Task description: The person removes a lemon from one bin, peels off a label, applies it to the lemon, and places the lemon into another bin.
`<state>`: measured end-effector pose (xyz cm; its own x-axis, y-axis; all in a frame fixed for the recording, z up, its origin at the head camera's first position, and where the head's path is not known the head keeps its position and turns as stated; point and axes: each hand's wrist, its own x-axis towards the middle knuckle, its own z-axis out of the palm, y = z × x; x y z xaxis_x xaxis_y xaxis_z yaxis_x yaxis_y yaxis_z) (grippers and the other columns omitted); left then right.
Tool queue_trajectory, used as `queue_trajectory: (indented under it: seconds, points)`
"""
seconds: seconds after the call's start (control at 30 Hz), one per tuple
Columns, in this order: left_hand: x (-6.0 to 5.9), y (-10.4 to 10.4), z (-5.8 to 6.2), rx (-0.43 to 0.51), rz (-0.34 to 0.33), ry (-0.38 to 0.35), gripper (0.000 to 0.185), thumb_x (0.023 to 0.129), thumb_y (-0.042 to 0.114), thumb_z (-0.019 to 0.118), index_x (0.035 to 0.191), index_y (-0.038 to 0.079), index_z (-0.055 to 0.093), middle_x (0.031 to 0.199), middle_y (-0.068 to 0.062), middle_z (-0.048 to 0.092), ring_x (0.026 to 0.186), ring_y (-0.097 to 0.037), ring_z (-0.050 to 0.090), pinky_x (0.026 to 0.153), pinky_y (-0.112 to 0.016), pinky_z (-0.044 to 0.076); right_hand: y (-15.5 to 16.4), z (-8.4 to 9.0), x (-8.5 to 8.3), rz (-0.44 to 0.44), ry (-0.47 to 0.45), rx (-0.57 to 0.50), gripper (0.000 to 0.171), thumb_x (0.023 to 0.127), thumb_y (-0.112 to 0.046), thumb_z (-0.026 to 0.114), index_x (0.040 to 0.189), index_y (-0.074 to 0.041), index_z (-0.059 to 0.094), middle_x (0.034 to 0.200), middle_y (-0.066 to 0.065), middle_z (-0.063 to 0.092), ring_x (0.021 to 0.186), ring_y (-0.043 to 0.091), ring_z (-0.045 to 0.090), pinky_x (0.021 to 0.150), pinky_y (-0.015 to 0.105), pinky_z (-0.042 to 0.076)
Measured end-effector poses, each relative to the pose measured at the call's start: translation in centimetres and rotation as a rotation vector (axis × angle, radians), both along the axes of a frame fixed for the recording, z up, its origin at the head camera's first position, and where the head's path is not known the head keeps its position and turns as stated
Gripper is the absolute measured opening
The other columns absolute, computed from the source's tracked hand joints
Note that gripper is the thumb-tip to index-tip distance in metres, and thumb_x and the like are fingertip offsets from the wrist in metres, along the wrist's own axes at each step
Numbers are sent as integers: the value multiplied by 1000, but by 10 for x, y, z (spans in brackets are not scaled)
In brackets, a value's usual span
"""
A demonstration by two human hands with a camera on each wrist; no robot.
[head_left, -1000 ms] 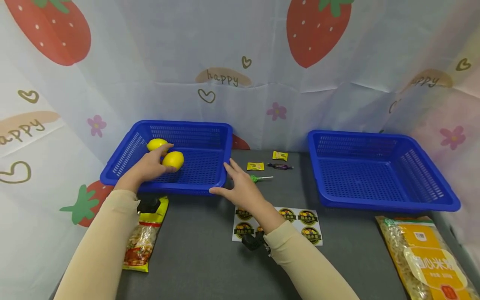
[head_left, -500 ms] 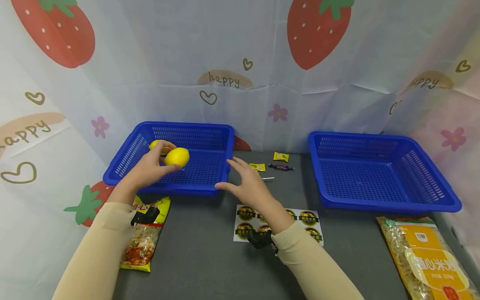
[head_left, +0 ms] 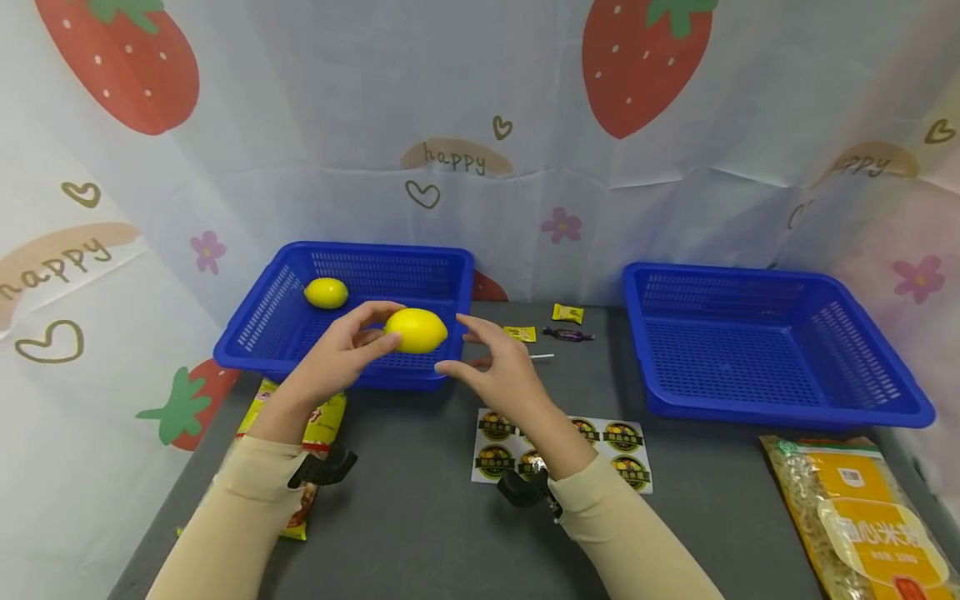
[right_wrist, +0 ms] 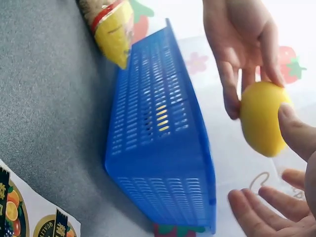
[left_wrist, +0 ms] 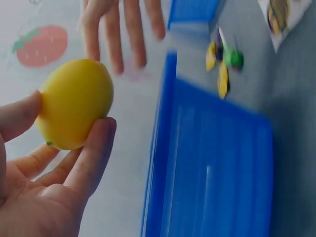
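Observation:
My left hand [head_left: 358,342] grips a yellow lemon [head_left: 416,330] between thumb and fingers, above the front right corner of the left blue basket [head_left: 247,354]. The right hand [head_left: 491,362] hovers just right of the lemon with spread, straight fingers and holds nothing. A second lemon [head_left: 326,292] lies at the back left of that basket. In the left wrist view the lemon [left_wrist: 74,103] sits in my left hand [left_wrist: 54,192], with the right hand's fingers [left_wrist: 123,29] beyond it. In the right wrist view the lemon [right_wrist: 261,118] is close to the right hand [right_wrist: 276,197].
A second blue basket [head_left: 780,350] stands on the right. Wrapped candies [head_left: 567,313] and a lollipop stick [head_left: 536,357] lie between the baskets. A sticker sheet [head_left: 600,446] lies near my right wrist. A snack bag [head_left: 318,417] is front left, a noodle bag [head_left: 855,517] front right.
My left hand lifted the lemon out of the left basket and carried it right, past the basket's front corner. The right hand left the basket rim and rose toward the lemon.

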<state>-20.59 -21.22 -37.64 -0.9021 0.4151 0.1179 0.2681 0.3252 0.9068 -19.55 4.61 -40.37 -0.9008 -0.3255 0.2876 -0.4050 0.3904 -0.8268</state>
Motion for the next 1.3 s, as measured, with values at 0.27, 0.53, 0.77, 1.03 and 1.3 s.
queue_trajectory:
  seconds: [0.27,0.53,0.77,1.03,1.3]
  points:
    - [13,42,-4,145,-72,-31,43,106,22,53,147,10,44,146,-12,46,114,-19,66,98,-26,53,16,-1,9,-33,104,-81,68,87,-31,79,147,-13,53,142,6,59,120,22,63,85,28,59]
    - [17,73,-17,164,-65,-47,42,107,21,52,146,8,46,141,-16,51,112,-28,67,97,-32,55,40,-5,19,-54,166,-122,57,86,-19,80,139,-12,61,133,7,63,116,24,65,85,27,59]
    - [23,90,-26,48,-25,17,48,101,21,65,145,11,51,141,-11,53,123,-29,60,98,-39,55,60,-12,26,-57,143,-141,52,85,-12,79,135,-10,64,136,8,61,122,25,63,87,27,58]
    - [28,124,-45,49,26,95,51,97,24,70,144,10,54,136,-11,56,122,-26,62,98,-31,54,88,-22,33,-92,125,-128,51,84,-10,79,134,-8,65,134,12,62,122,29,63,87,31,58]
    - [20,149,-69,36,36,55,52,97,24,70,144,10,54,136,-14,56,121,-29,63,98,-34,54,109,-39,29,-130,82,-56,54,84,-13,81,135,-7,64,133,13,63,120,30,63,86,33,59]
